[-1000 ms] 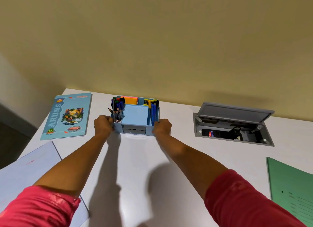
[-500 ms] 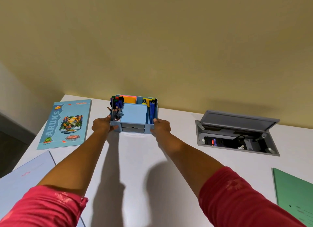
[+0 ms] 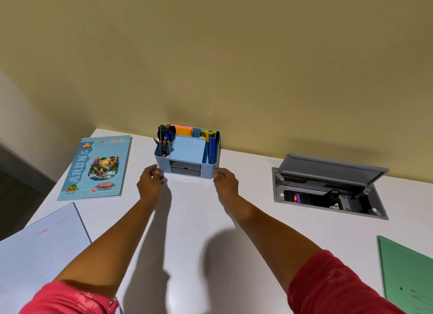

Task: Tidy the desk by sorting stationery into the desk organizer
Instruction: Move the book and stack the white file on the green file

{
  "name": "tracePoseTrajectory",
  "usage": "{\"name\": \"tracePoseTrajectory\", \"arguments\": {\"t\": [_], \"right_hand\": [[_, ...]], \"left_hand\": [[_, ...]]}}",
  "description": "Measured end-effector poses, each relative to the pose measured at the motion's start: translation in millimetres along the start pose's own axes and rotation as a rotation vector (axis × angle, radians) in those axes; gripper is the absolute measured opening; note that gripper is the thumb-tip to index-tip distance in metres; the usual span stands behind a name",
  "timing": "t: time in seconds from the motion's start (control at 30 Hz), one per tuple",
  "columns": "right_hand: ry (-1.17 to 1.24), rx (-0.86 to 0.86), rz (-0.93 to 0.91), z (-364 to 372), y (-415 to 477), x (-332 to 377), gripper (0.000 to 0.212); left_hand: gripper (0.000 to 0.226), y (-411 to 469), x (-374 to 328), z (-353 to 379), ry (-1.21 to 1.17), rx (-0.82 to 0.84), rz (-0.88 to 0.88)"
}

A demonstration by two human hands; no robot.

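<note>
Organizer (image 3: 208,170) packed, by the wall | left hand (image 3: 150,182) loose at its left corner | right hand (image 3: 226,182) loose at right corner, gripping nothing

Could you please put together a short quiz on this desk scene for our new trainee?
1. True or false: the lid of the recessed power box is shut.
2. What lies left of the desk organizer? A a keyboard; B an illustrated notebook; C a mug.
3. Fill in: the blue note pad sits in the organizer's ___ compartment, with pens to its right.
Key: 1 false, the lid stands open. 2 B. 3 middle.
</note>
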State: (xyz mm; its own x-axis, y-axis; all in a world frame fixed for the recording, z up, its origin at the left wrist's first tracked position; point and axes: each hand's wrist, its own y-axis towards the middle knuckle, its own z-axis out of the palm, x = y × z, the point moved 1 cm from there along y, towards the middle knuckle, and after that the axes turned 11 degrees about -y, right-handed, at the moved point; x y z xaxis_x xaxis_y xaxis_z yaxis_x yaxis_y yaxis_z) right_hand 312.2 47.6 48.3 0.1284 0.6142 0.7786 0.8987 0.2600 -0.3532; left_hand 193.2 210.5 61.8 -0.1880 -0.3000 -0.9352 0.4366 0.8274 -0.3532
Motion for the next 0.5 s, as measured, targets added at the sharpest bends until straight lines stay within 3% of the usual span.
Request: {"name": "tracePoseTrajectory", "arguments": {"t": [0.23, 0.5], "right_hand": [[-0.05, -0.072, -0.142, 10.8, -58.6, -39.5, 0.026], [-0.183, 0.047, -0.21, 29.8, -130.3, -89.3, 0.029]], "left_hand": [[0.022, -72.5, 23.7, -23.2, 0.117, 0.046, 0.139], [0.019, -131.1, 75.7, -86.3, 0.169, -0.105, 0.106]]}}
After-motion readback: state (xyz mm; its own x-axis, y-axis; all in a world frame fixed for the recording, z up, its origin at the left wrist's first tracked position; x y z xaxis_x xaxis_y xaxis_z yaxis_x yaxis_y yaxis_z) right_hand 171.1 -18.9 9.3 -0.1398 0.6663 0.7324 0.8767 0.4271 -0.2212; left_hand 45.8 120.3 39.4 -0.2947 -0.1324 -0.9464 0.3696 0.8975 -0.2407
